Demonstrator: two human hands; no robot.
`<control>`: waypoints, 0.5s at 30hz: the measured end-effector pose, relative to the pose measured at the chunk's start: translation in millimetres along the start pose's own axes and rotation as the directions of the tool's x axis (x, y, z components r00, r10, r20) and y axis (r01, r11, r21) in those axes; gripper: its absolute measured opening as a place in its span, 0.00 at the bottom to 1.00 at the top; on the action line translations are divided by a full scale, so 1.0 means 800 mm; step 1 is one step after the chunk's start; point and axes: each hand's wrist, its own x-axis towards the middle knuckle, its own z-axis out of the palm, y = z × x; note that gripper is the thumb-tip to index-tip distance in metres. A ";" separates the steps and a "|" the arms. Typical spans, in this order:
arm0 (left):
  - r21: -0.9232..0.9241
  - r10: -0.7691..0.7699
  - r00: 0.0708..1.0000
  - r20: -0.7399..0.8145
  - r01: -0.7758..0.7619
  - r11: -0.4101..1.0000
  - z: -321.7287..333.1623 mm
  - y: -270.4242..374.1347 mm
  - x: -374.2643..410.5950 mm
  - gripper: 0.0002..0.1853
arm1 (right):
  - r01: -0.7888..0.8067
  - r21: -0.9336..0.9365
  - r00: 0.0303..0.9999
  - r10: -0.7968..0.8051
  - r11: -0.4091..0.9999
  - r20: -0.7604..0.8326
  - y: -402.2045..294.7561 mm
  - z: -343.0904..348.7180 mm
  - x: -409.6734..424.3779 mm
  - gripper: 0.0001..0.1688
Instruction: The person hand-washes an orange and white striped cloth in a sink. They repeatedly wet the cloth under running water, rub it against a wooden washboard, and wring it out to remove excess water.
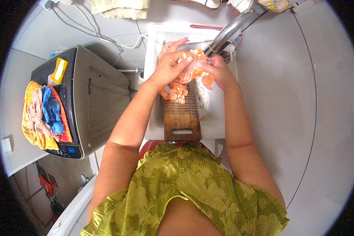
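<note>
My left hand (171,65) and my right hand (221,71) both grip a wet orange-and-white patterned cloth (175,92), bunched between them under the end of a chrome faucet (230,31). Part of the cloth hangs down onto a wooden washboard (181,118). The washboard's ridged part lies beneath my hands, and its slotted handle end rests on the front rim of a white sink (213,129). White cloth (202,101) lies in the basin to the right of the board. Whether water is running is hard to tell.
Left of the sink stands a grey washing machine (106,82); several clothes, including a blue cloth (51,110), and a yellow package (59,70) lie on its lid. Towels (120,8) hang at the back wall. A red-brown stick (206,27) lies on the sink's back ledge.
</note>
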 end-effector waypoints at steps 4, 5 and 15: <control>-0.702 -0.237 0.936 0.261 0.352 0.619 0.010 0.012 -0.005 0.30 | -0.031 0.073 0.987 0.019 0.997 0.162 0.010 -0.013 0.003 0.20; -0.745 -0.250 0.931 0.266 0.363 0.559 0.013 0.011 -0.006 0.32 | -0.016 0.003 0.987 0.015 1.000 0.159 0.014 -0.017 0.004 0.22; -0.732 -0.260 0.784 0.564 0.620 0.281 0.027 0.001 -0.023 0.19 | -0.106 0.002 0.989 0.106 0.994 -0.102 0.009 0.008 0.010 0.32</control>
